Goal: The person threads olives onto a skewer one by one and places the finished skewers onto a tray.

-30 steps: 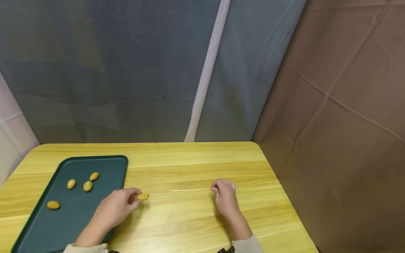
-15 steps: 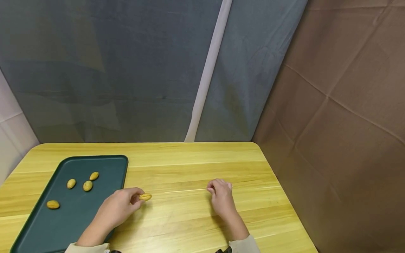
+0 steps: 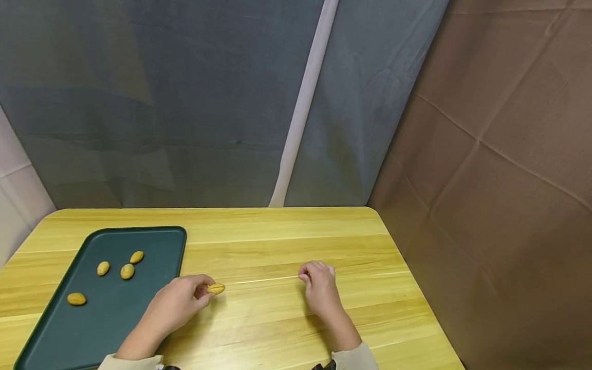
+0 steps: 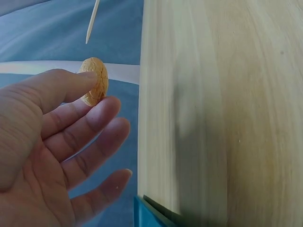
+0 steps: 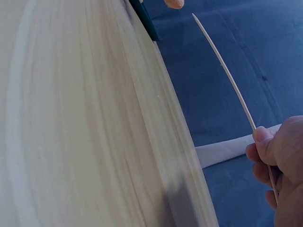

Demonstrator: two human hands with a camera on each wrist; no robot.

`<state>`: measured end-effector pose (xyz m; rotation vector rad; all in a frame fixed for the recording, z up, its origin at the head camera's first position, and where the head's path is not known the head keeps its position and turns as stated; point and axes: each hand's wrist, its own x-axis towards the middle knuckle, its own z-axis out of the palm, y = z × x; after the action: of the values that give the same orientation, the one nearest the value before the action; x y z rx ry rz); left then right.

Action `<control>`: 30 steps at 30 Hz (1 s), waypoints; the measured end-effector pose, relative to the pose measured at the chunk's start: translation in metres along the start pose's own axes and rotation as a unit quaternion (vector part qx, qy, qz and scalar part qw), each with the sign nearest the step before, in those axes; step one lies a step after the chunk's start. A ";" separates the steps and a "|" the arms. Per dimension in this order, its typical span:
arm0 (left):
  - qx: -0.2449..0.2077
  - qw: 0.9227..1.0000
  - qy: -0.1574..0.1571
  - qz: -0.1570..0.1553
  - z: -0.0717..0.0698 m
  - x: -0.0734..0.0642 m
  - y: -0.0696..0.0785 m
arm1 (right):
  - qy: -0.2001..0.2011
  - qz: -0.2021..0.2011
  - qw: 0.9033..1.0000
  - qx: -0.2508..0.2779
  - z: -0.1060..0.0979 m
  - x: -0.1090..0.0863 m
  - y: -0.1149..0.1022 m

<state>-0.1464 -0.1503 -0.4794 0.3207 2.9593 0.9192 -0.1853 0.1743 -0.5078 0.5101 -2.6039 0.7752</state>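
Yellow oval piece (image 4: 101, 90) hides partly behind left fingers (image 4: 83, 84).

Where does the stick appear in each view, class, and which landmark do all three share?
Head: below centre, a thin line reaching left from the right hand; stick.
Left wrist: top, left of centre; only its pointed end, above the yellow piece.
Right wrist: right half, slanting down to the hand.
Shared landmark: white strip on the curtain.
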 end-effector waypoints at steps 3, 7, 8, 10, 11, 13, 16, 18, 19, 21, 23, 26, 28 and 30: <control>-0.004 1.000 -0.004 0.000 0.001 0.000 0.001 | -0.004 -0.001 1.000 0.001 0.001 0.000 -0.002; -0.006 1.000 -0.006 0.005 0.003 0.000 0.003 | -0.004 -0.006 1.000 -0.002 0.003 -0.002 -0.004; -0.006 1.000 -0.006 0.007 0.003 0.000 0.004 | -0.004 -0.008 1.000 -0.002 0.004 -0.002 -0.005; -0.007 1.000 -0.007 0.009 0.004 0.000 0.005 | -0.004 -0.011 1.000 -0.003 0.005 -0.003 -0.005; -0.007 1.000 -0.007 0.010 0.005 0.000 0.005 | -0.004 -0.012 1.000 -0.004 0.005 -0.003 -0.005; -0.007 1.000 -0.008 0.011 0.005 0.000 0.006 | -0.006 -0.015 1.000 -0.004 0.005 -0.004 -0.005; -0.005 1.000 -0.005 0.010 0.006 -0.001 0.007 | -0.011 -0.018 1.000 -0.005 0.005 -0.005 -0.006; -0.004 1.000 -0.002 0.012 0.007 -0.001 0.008 | -0.013 -0.020 1.000 -0.006 0.005 -0.005 -0.006; -0.005 1.000 -0.002 0.012 0.007 -0.002 0.008 | -0.014 -0.021 1.000 -0.007 0.005 -0.005 -0.006; -0.008 1.000 -0.001 0.015 0.007 -0.002 0.008 | -0.014 -0.022 1.000 -0.008 0.004 -0.005 -0.008; -0.019 1.000 -0.006 0.020 0.007 -0.001 0.008 | -0.016 -0.021 1.000 -0.008 0.003 -0.005 -0.009; -0.034 0.999 -0.012 0.030 0.008 0.000 0.007 | -0.016 -0.022 1.000 -0.007 0.003 -0.004 -0.010; -0.043 0.998 -0.014 0.037 0.008 0.001 0.007 | -0.014 -0.024 1.000 -0.011 0.003 -0.004 -0.011; -0.047 0.998 -0.010 0.048 0.008 0.001 0.006 | -0.011 -0.025 1.000 -0.014 0.002 -0.003 -0.011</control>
<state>-0.1452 -0.1407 -0.4821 0.4678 2.8929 1.0545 -0.1781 0.1648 -0.5061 0.5761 -2.6081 0.7193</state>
